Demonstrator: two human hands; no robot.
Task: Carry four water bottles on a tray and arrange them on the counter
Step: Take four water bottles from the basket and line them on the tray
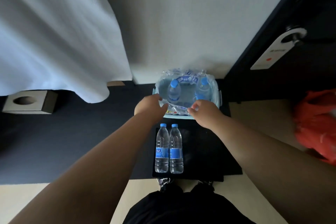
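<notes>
Two water bottles (169, 148) lie flat, side by side and touching, on the left part of the black tray (209, 152), caps pointing toward the basket; right part of tray bare. Light-blue basket (219, 94) sits just beyond the tray's far edge, against the wall, lined with torn plastic wrap (179, 110). Inside it, one upright bottle (174, 91) at left, another bottle (204, 85) at right rear, and a third cap (200, 96) showing just in front of that one. Left hand (150, 106) at the basket's near-left rim, fingers curled onto the wrap edge; right hand (203, 111) at the near-right rim, thumb and fingers pinched on or just above the wrap. Neither hand holds a bottle; whether either truly grips the film, cannot tell. Judgement: half the load is on the tray, two more to fetch. Risks: (1) loose film may snag a bottle on lifting and drag the light basket or tip its neighbour; (2) bottles lying flat on the tray can roll once the tray is lifted, since they are round and only rest against each other; (3) load sits to the tray's left, so a lift would be lopsided unless the next two go right; (4) the person's feet (164, 182) are touching the tray's near edge: a step could nudge it
</notes>
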